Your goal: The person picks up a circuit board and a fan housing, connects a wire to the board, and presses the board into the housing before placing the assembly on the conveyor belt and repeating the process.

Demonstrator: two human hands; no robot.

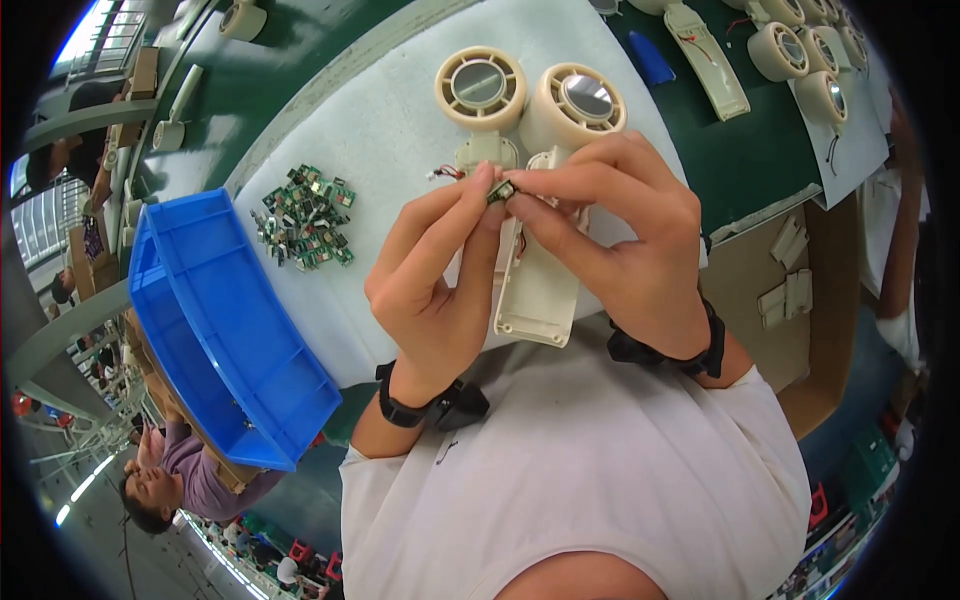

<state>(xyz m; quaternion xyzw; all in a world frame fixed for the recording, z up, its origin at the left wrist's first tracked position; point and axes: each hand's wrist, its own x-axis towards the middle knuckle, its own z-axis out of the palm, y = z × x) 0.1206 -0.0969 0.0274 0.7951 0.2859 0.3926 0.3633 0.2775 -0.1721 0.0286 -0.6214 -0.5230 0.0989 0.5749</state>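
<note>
Between the fingertips of both hands is a small green circuit board (502,192). My left hand (435,265) pinches it from the left, and my right hand (625,225) pinches it from the right. Below the fingers lies an open cream handle housing (538,295) with a red wire inside. It belongs to one of two cream fan units; a round fan head (573,103) and another fan head (480,88) stand just beyond my hands. A red and black wire with a white connector (437,174) sticks out left of my left fingers. Where the handle joins its head is partly hidden by my hands.
A pile of green circuit boards (306,218) lies on the white mat (390,110), left of my hands. Beside it stands a blue bin (235,330). More fan units (778,52) and a blue object (651,58) are at the far right. A cardboard box (830,330) holds cream pieces. Other people are nearby.
</note>
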